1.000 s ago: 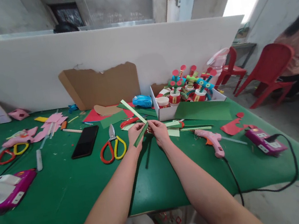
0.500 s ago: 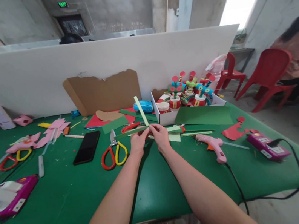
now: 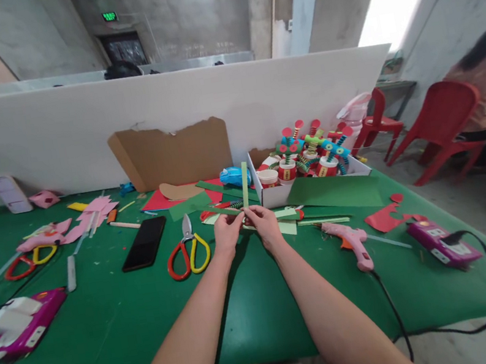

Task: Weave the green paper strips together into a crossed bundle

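Note:
Both of my hands meet over the middle of the table, fingertips pinched on green paper strips. A light green paper strip (image 3: 245, 183) stands upright from between them. A darker green paper strip (image 3: 222, 210) runs leftward from my left hand (image 3: 229, 229), which is closed on it. My right hand (image 3: 265, 223) is closed at the foot of the light strip. Where the strips meet is hidden by my fingers. Scissors (image 3: 188, 247) with a red and a yellow handle lie left of my left hand. More green paper pieces (image 3: 288, 224) lie right of my right hand.
A pink glue gun (image 3: 349, 242) with a cord lies on the right, near a purple power strip (image 3: 444, 243). A white box (image 3: 268, 197) of paper-and-spring figures stands behind. A black phone (image 3: 144, 243), pink paper scraps (image 3: 92, 214) and another purple power strip (image 3: 38, 322) are left.
The light green strip has swung from leaning left to nearly upright, tilted slightly right. Both hands remain together, pinching. The whole view has shifted slightly.

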Demonstrator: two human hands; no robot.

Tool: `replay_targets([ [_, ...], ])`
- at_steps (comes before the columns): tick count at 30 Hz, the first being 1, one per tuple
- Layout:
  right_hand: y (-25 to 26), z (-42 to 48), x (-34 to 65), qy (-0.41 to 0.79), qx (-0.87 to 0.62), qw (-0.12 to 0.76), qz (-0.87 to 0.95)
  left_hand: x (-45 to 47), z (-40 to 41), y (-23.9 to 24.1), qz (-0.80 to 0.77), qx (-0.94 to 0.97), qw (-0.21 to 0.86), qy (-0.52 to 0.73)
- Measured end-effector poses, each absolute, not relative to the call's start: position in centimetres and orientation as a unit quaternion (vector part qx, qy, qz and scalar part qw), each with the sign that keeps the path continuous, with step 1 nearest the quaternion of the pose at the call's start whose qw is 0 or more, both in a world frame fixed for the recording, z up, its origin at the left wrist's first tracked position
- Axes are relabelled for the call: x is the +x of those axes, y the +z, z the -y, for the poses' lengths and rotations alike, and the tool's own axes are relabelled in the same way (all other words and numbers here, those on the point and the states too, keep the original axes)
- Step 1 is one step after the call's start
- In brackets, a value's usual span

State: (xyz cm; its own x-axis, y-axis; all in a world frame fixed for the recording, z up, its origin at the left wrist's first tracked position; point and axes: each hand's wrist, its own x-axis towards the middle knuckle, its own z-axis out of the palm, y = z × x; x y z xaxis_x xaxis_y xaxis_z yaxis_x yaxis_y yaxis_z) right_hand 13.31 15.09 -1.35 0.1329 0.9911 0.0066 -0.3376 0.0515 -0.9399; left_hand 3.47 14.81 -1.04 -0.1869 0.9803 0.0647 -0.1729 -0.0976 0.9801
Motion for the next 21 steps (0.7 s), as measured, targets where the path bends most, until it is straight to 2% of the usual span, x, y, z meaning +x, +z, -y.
replay_targets([
  [8, -1.47, -15.10, 13.23, 0.572, -0.422, 0.613, 0.345, 3.20, -15.06, -1.31, -0.480, 0.406, 0.483, 0.610],
  [21, -0.71, -14.87, 13.71, 0.586, -0.402, 0.585, 0.390, 3.06, -15.34, -1.48, -0.493, 0.393, 0.484, 0.607],
])
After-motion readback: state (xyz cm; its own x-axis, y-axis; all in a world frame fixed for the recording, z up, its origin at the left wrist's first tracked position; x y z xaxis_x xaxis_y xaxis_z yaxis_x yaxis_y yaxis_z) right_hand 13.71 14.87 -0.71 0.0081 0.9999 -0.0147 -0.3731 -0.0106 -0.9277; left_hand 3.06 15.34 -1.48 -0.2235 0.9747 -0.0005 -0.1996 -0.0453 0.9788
